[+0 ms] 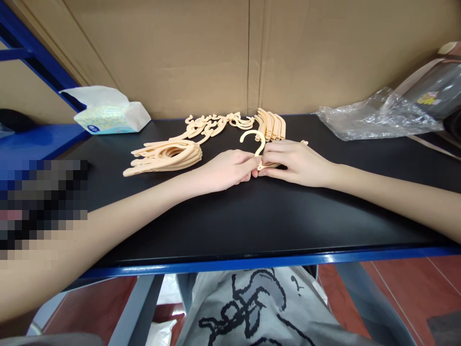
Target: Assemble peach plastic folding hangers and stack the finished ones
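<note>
Near the middle of the black table [223, 221], my left hand [232, 169] pinches the base of a cream plastic hook [262, 142], whose curve stands up and opens to the left. My right hand [297, 161] is closed around a cream hanger piece [268, 166] at the hook's base, its fingertips touching those of my left hand. My palm and fingers hide most of that piece. Left of my hands lies a stack of cream hanger pieces [169, 156]. Behind are loose cream hooks [207, 126] and a bundle of curved cream arms [270, 125].
A tissue pack [111, 117] stands at the back left. Clear plastic wrap [374, 117] and a transparent bottle [441, 86] are at the back right. Cardboard [173, 57] rises behind the table. A blue edge [230, 265] runs along the front.
</note>
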Demonstrator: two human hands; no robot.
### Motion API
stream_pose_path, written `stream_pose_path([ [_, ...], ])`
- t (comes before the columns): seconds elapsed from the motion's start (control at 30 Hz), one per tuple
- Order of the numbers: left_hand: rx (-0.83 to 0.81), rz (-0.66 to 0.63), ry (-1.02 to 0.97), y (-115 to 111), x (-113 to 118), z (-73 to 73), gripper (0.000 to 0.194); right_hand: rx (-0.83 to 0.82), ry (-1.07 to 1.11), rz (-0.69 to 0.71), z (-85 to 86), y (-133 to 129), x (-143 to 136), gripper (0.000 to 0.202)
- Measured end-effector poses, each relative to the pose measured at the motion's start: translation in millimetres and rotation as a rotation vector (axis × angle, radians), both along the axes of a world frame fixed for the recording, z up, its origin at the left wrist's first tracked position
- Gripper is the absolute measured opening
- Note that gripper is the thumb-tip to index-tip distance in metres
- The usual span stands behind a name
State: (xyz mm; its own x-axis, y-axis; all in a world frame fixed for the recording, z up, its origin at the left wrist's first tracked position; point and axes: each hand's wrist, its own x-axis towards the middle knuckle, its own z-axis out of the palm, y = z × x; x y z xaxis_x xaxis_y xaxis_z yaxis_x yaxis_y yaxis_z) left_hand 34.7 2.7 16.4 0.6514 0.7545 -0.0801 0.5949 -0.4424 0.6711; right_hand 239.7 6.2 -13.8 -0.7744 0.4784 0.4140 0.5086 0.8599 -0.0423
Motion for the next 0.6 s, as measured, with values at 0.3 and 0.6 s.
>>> stream_pose_path([
  [0.3,0.233,-0.034,0.048,-0.1,0.4,-5.7,0.036,0.043,-0.006,-0.004,0.7,-2.2,-1.5,0.023],
  [0.6,0.295,-0.031,0.098,-0.4,1.2,-6.7,0.036,0.026,0.004,0.007,1.0,-1.5,-2.3,0.025],
])
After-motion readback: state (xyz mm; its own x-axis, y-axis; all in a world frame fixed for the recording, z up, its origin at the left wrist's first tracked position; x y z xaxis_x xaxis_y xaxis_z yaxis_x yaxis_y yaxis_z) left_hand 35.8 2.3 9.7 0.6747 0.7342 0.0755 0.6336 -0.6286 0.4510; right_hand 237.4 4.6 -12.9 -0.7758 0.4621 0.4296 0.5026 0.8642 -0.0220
